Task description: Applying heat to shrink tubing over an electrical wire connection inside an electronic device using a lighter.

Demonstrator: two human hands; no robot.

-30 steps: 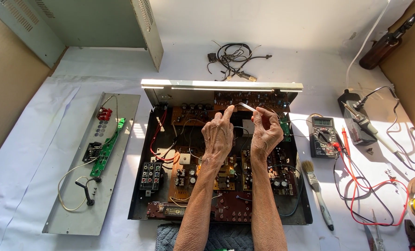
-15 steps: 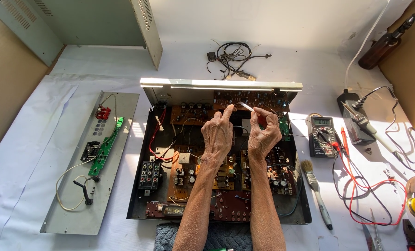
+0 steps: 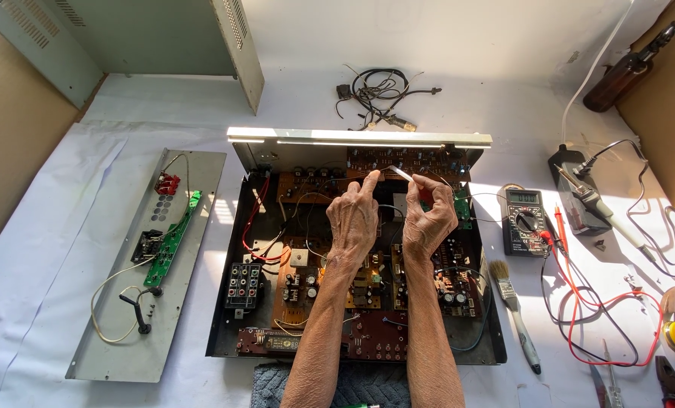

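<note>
An opened amplifier chassis (image 3: 224, 317) with brown circuit boards (image 3: 307, 279) lies in front of me. Both hands hover over its middle. My right hand (image 3: 428, 219) grips a small red-handled tool (image 3: 413, 183) whose pale metal tip points up and left. My left hand (image 3: 352, 223) has its index finger and thumb raised toward that tip, close to thin wires at the back board; whether it pinches a wire is unclear.
A detached grey front panel (image 3: 118, 332) with a green board lies at the left. A multimeter (image 3: 525, 221) with red and black leads, a brush (image 3: 515, 313), a soldering iron (image 3: 602, 211), a cable bundle (image 3: 379, 91) and a metal cover (image 3: 164, 38) surround the chassis.
Both hands have stayed over the chassis middle; the fingers and the tool tip have shifted only slightly.
</note>
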